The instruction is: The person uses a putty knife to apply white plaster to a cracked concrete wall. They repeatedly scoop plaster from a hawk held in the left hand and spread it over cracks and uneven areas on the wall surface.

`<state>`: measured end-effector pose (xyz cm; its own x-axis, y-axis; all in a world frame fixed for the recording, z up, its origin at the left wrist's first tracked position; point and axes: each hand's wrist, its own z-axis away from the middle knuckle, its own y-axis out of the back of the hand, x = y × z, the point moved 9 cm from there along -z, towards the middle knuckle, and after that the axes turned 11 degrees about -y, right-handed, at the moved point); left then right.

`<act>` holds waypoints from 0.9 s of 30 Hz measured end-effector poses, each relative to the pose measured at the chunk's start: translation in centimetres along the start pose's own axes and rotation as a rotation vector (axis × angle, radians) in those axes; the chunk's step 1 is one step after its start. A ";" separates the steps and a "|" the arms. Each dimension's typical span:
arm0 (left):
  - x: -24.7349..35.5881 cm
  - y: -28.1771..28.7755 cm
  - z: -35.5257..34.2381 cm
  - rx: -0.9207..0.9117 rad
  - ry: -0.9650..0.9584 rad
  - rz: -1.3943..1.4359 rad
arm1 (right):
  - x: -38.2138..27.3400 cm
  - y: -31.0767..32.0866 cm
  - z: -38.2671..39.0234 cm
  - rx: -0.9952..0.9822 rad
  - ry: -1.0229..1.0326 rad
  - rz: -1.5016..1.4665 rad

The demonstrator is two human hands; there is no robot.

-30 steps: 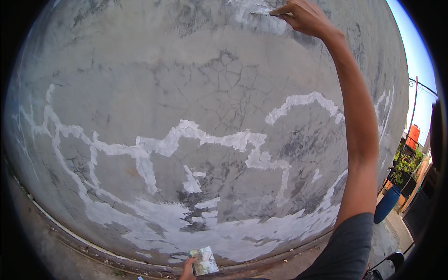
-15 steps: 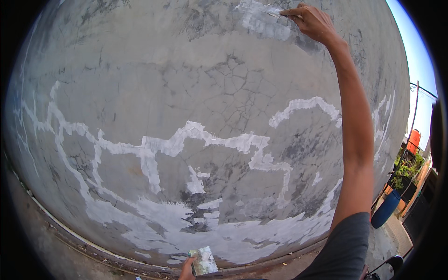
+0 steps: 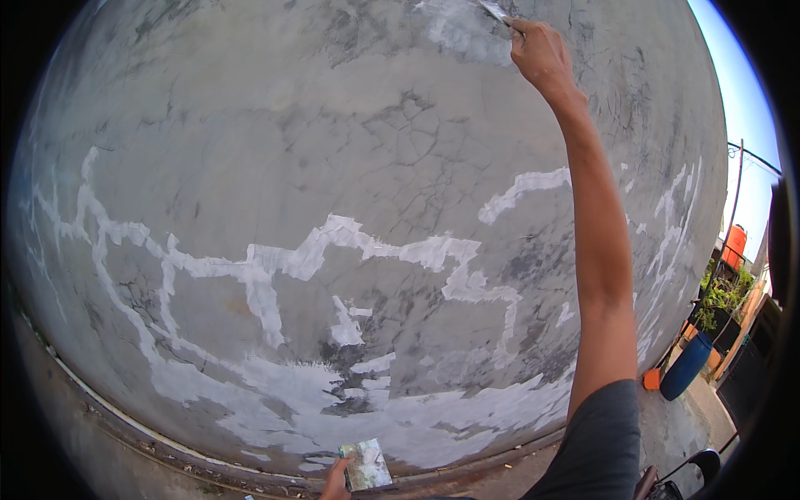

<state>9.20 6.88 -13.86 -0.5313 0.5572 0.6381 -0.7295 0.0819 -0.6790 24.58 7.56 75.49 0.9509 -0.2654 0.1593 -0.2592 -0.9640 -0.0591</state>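
My right arm reaches high up a grey, cracked wall (image 3: 333, 158). Closed around a putty knife (image 3: 493, 10), my right hand (image 3: 543, 57) keeps the blade near a whitish filler patch (image 3: 467, 37) at the top; whether the edge touches the wall I cannot tell. Low in the picture, my left hand (image 3: 336, 483) grips a small flat board (image 3: 367, 464) smeared with pale paste. Its fingers are partly cut off by the lower edge. White filler streaks (image 3: 312, 254) follow cracks across the middle of the wall, and a broad white band (image 3: 317, 417) covers its lower part.
Along the wall's foot runs a ledge (image 3: 150, 429) with bits of debris. To the right stand a blue barrel (image 3: 687, 367), an orange container (image 3: 651, 379), green plants (image 3: 727, 292) and an orange tank (image 3: 735, 244). A dark vehicle part (image 3: 704, 467) shows at the lower right.
My right hand has shifted slightly left and down, and the putty knife's blade now points up and left. My right arm swung left, showing more of the wall beyond it. The board stays nearly in place.
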 end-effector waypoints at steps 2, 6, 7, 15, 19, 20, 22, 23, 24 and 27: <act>0.0 0.0 -0.2 -0.005 0.003 -0.003 | -1.3 -1.5 1.5 -0.016 -0.089 0.018; 0.4 0.3 -0.3 -0.015 0.014 -0.006 | -2.1 -2.8 4.8 -0.132 -0.150 0.040; 0.6 0.5 -0.2 -0.014 0.011 -0.006 | -2.3 -2.7 5.1 -0.159 -0.131 0.058; 1.7 1.1 -0.5 -0.035 0.003 -0.013 | -2.0 1.8 -2.7 -0.257 -0.055 0.193; 1.8 1.4 -0.6 -0.040 0.014 -0.020 | -2.6 1.1 -5.0 -0.273 -0.075 0.268; 2.0 1.4 -0.7 -0.043 0.013 -0.023 | -2.8 0.7 -5.0 -0.295 -0.069 0.316; 2.0 1.7 -0.5 -0.039 0.023 -0.019 | -2.6 -0.7 -4.2 -0.342 -0.062 0.352; 2.0 1.8 -0.5 -0.040 0.026 -0.019 | -1.8 -1.2 -3.5 -0.358 -0.064 0.342; 2.0 1.9 -0.4 -0.041 0.030 -0.018 | -1.5 -1.6 -2.7 -0.378 -0.063 0.332; 2.2 2.1 -0.1 -0.037 0.029 -0.013 | -4.3 0.9 -0.2 -0.496 0.111 0.262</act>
<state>6.53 8.43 -13.91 -0.5088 0.5797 0.6364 -0.7195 0.1195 -0.6841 20.23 7.86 74.96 0.8273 -0.4711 0.3060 -0.5583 -0.7501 0.3545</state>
